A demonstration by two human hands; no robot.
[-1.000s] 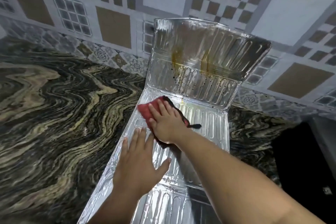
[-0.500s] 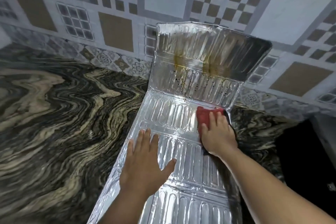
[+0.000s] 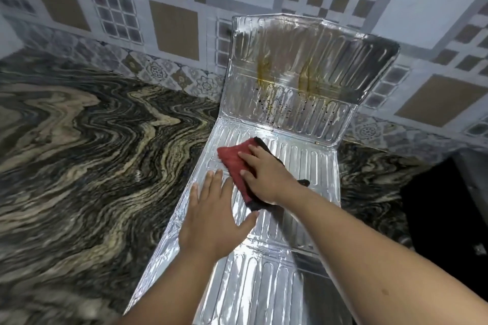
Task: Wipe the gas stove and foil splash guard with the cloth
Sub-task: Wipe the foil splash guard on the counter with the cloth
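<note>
Red cloth (image 3: 233, 163) lies flat on foil splash guard (image 3: 303, 166), left part of its middle panel, under right hand (image 3: 266, 177); fingers spread, pressing down, cloth poking out past the fingertips. Left hand (image 3: 211, 221) flat on guard's left edge just beside cloth, fingers splayed, holding nothing. Bare foil right of cloth. Stained upright panel behind, against tiled wall (image 3: 174, 26). Marble counter (image 3: 79, 153) left of guard.
</note>
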